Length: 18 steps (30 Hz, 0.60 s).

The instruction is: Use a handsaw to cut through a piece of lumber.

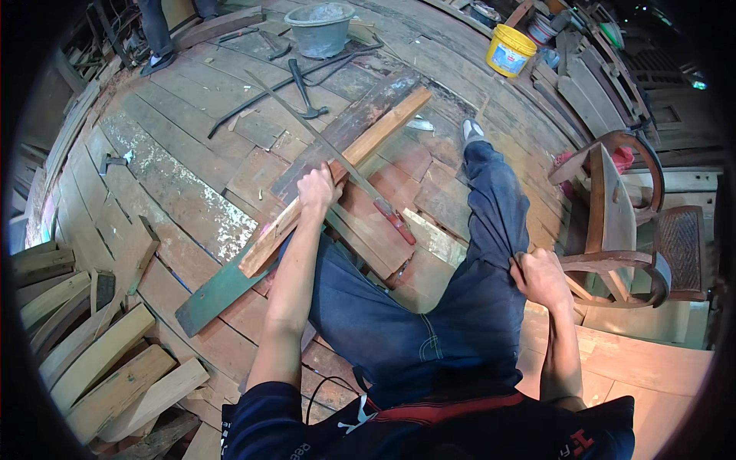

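My left hand is closed on a long, light-brown wooden beam, which runs diagonally from near my left leg toward the upper right. Under and beside it lies a dark, weathered plank, with a green-painted board at the near left. A hand saw rests across the beam just beyond my fingers; its red handle lies between my legs and its narrow blade points up and left. My right hand is closed at my right knee, gripping the cloth of my blue trouser leg.
A hammer and a long dark metal bar lie ahead on the plank floor. Beyond stand a grey bucket and a yellow pail. Offcuts pile at left, a wooden chair at right. Another person's leg shows far left.
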Available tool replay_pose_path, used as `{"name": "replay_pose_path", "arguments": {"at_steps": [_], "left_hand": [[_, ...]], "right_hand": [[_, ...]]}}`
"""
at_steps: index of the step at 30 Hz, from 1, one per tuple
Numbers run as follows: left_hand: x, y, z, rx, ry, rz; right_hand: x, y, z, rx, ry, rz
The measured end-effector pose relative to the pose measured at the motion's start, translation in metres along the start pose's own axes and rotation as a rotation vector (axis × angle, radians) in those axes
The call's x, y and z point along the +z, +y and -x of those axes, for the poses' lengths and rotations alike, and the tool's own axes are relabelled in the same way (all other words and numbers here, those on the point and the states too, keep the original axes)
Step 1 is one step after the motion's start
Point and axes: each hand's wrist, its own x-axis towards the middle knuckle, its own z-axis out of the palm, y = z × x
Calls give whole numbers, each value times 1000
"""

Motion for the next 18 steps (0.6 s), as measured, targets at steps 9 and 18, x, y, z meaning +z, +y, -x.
{"name": "replay_pose_path", "arguments": {"at_steps": [9, 18], "left_hand": [[9, 2, -1, 2, 18, -2], [6, 6, -2, 6, 5, 27]], "right_hand": [[-19, -13, -20, 232, 117, 100], [-1, -80, -69, -195, 254, -544]]}}
